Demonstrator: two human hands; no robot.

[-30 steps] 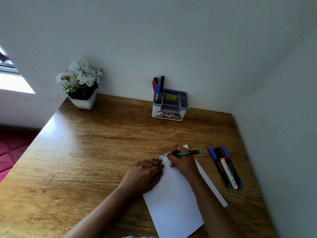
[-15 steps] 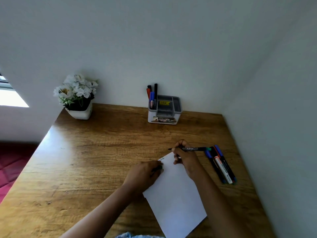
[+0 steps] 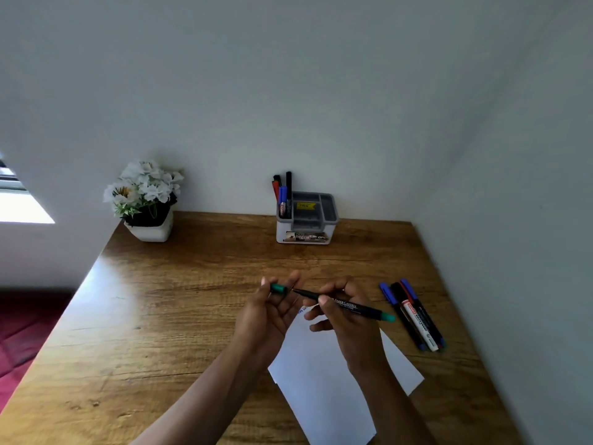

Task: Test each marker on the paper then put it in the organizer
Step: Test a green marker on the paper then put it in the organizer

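My right hand (image 3: 345,319) holds a black marker with a green end (image 3: 359,308) above the table, its bare tip pointing left. My left hand (image 3: 269,313) grips the marker's green cap (image 3: 278,288) just left of that tip; cap and tip are a short gap apart. Below both hands lies the white paper (image 3: 324,390), with small marks near its top corner. Three more markers (image 3: 414,314) lie side by side to the right of the paper. At the back by the wall, the grey and white organizer (image 3: 316,216) has several markers standing in its left compartment.
A white pot of white flowers (image 3: 146,200) stands at the table's back left corner. Walls close the table in behind and on the right. The wooden table's (image 3: 160,316) left edge drops to a red floor covering.
Both hands have lifted off the paper. The right hand has stopped writing and raised the marker; the left hand now holds the green cap near the tip. The camera tilted up.
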